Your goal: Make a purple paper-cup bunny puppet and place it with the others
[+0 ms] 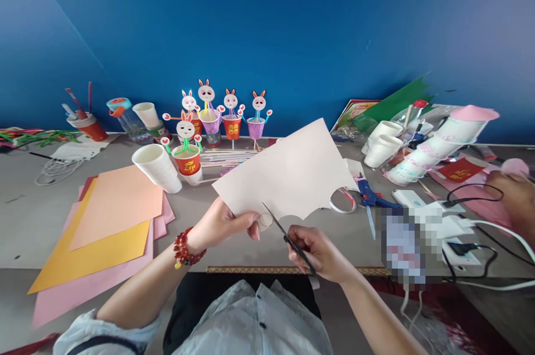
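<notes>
- The left hand [229, 223] pinched the white, scallop-edged paper sheet [288, 174] beside a small round outline [266, 220], presumably steadying it.
- The sheet was held above the grey surface [251, 253], probably for clearance.
- The right hand [316, 252] gripped black-handled metal scissors [277, 223] at its lower edge.

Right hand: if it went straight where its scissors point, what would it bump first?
Probably the white paper, which the scissors overlap in view. The left hand is close by, but depth is unclear.
</notes>
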A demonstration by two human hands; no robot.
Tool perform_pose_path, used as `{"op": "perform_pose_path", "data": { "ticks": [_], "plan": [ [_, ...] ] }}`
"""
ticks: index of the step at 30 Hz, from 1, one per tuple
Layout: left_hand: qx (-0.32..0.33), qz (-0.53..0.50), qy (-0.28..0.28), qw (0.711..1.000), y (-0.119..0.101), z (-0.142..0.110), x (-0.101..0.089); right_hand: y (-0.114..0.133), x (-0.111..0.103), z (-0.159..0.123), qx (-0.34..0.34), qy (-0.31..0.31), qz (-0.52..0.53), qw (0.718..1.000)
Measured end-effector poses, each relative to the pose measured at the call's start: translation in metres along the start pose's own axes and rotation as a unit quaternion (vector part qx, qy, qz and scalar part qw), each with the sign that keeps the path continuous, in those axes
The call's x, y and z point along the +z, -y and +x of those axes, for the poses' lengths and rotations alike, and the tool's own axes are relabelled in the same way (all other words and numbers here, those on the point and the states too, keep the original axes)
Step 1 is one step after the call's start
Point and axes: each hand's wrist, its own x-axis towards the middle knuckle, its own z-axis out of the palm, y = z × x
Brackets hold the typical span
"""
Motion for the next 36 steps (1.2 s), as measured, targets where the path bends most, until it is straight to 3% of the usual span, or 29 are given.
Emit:
{"op": "perform_pose_path", "data": {
  "ticks": [17,36],
  "plan": [
    [-0.017,0.017,0.001,1.000,-0.0035,0.0035,-0.0010,0.0039,0.0036,0.0011,0.033,-0.004,0.030,0.999],
    [-0.032,-0.001,0.017,0.999,-0.0032,0.0060,-0.0061,0.0002,-0.0018,0.0021,0.010,0.009,0.010,1.000]
  ]
}}
